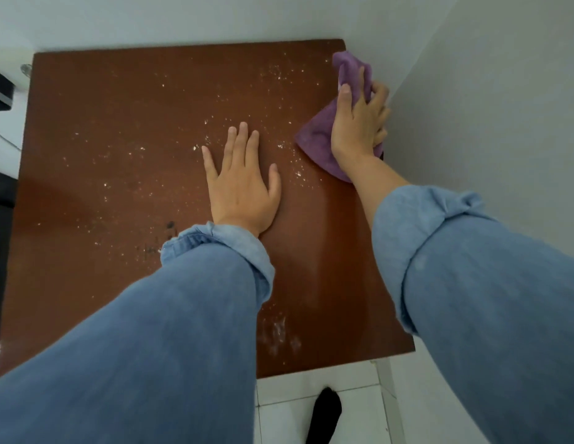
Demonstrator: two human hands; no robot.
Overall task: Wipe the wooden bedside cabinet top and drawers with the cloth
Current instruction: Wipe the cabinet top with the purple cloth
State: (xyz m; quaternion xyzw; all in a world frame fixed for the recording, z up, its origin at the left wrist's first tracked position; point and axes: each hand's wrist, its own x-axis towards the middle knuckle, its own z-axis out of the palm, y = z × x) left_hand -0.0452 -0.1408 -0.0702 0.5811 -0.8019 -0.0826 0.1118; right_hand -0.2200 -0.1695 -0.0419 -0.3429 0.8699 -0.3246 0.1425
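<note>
Item: my right grip [359, 120]. Fingers curled round the purple cloth [314, 142], clamped on it, bunching it up. The cloth spills out beyond my fingertips toward the back wall and out below my wrist. It lies on the top of the wooden bedside cabinet [119, 123], at the far right edge, next to the right-hand wall [487, 107].

Item: my left grip [240, 187]. Fingers straight and spread slightly apart, palm flat on the cabinet top, holding nothing. It sits to the left of my right grip and a little nearer to me, close to the cloth but not touching it.

Item: white specks [215, 120]. Scattered over the cabinet top, mostly to the left of and beyond my left grip, with some between my two grips. A smeared whitish patch [279, 334] sits near the front edge, on my side of the left grip.

Item: dark mark [171, 225]. On the wood just left of my left wrist.

Item: blue sleeves [471, 267]. Rolled at both cuffs.

Item: white tiled floor [353, 408]. Below the cabinet's front edge, with a foot in a black sock [325, 411] on it.

Item: dark objects, left of the cabinet. Too cut off to identify.
</note>
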